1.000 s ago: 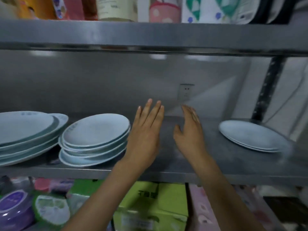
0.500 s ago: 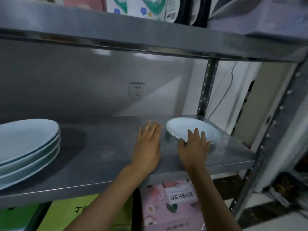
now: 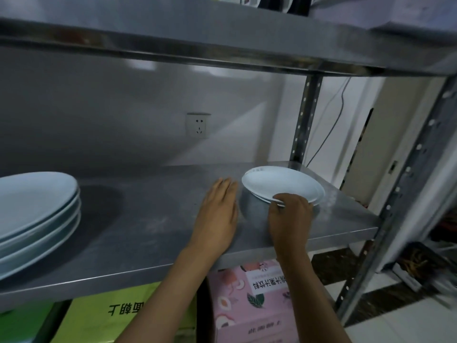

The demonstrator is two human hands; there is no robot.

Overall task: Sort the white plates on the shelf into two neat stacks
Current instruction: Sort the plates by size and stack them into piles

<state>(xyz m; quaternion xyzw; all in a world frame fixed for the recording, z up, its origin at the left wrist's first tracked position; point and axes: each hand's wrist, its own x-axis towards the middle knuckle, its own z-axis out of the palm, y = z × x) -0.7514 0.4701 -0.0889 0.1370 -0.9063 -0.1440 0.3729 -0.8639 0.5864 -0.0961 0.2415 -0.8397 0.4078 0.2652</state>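
- My right hand was curled over the near rim of the small stack of round white ceramic plates, fingers bent and pinching that edge.
- That small stack sat near the right end of the grey stainless-steel shelf, a few plates deep; I could not tell the exact count.
- My left hand lay flat, palm down, on the bare metal just to the left of the small stack, fingers straight and held together, gripping nothing; whether it touched the plates I could not tell.
- A taller stack of large white oval plates stood at the left end of the same shelf, well apart from both hands and partly cut off by the frame edge.
- A white wall socket showed on the grey wall behind the shelf.
- Below the shelf stood a pink printed cardboard box and, to its left, a green cardboard box.
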